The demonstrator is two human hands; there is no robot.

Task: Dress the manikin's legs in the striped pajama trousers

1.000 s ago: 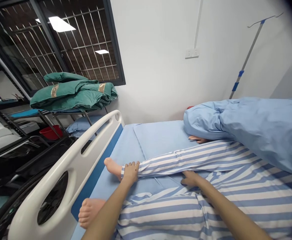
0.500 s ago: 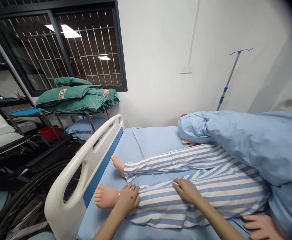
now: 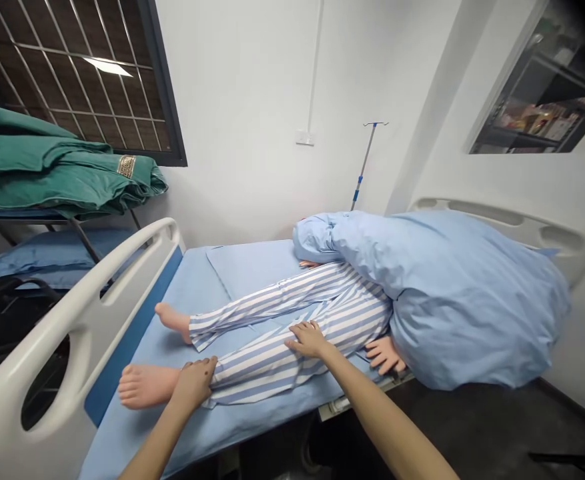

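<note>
A manikin-like figure in blue-and-white striped trousers (image 3: 267,357) lies on the bed, legs stretched toward the footboard. My left hand (image 3: 197,381) is closed over the ankle of the nearer leg, just above its bare foot (image 3: 147,385); the thumb side is partly hidden. Around that leg's knee rests my right hand (image 3: 308,339), its fingers apart on the striped cloth. The farther leg, with its bare foot (image 3: 172,320), lies straight and untouched. A light blue quilt (image 3: 472,293) covers the upper body, and one manikin hand (image 3: 385,354) shows beneath its edge.
The white footboard (image 3: 79,300) rises at the left and a headboard (image 3: 502,217) at the right. Behind the bed stands an IV pole (image 3: 363,170). Green folded bedding (image 3: 57,170) lies on a rack below the barred window (image 3: 72,73).
The view has swung right, bringing the headboard and a second window into sight. Both hands stay on the same leg, at ankle and knee; the leg appears unmoved.
</note>
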